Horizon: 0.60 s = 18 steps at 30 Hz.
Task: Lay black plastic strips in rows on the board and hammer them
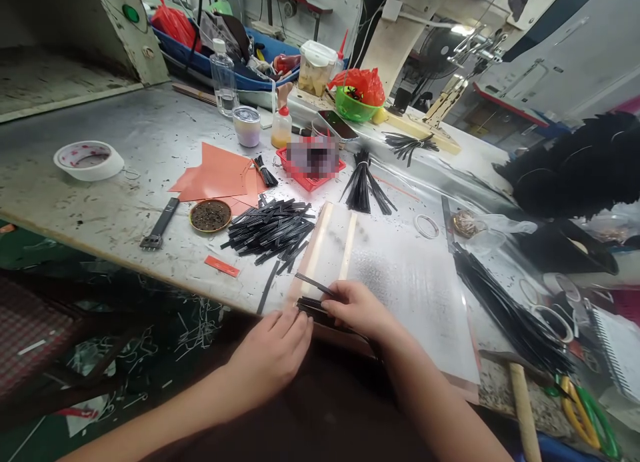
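Observation:
My left hand lies at the near edge of the worktable, fingers together and curled against the left end of a small stack of short black strips. Over the stack's right end, my right hand is closed, pinching the strips; one strip sticks up and away to the left. The stack rests on a translucent white sheet. A loose pile of the same black strips lies just beyond on the table.
Orange sheets, a round dish, a pronged tool and a tape roll lie left. Tied strip bundles, a red basket and bottles stand behind. Long black strips, a hammer handle and scissors lie right.

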Tool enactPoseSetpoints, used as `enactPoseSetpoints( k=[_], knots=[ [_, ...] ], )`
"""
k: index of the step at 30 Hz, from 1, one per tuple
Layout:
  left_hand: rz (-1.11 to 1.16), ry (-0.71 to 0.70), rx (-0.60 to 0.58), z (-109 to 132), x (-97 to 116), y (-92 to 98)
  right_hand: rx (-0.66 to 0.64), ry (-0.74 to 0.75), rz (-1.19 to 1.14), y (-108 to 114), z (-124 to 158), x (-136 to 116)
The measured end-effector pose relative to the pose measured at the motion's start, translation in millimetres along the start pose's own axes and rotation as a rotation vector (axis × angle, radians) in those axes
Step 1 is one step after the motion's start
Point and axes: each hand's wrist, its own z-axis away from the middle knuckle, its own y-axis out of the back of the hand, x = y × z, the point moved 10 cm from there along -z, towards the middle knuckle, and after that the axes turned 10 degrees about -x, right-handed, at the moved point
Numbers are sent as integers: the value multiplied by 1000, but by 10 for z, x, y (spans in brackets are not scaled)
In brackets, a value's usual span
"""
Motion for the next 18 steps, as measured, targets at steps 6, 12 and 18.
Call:
enactPoseSetpoints(
  k=[6, 12, 18],
  knots=[
    [-2, 0, 21, -1, -9, 7, 5, -9, 3, 12, -7, 29],
    [56, 23, 35, -3, -39, -36, 37, -1, 51, 35, -18, 51],
    [34, 18, -60, -31, -52, -110, 173, 75, 78, 251, 147, 139]
  ],
)
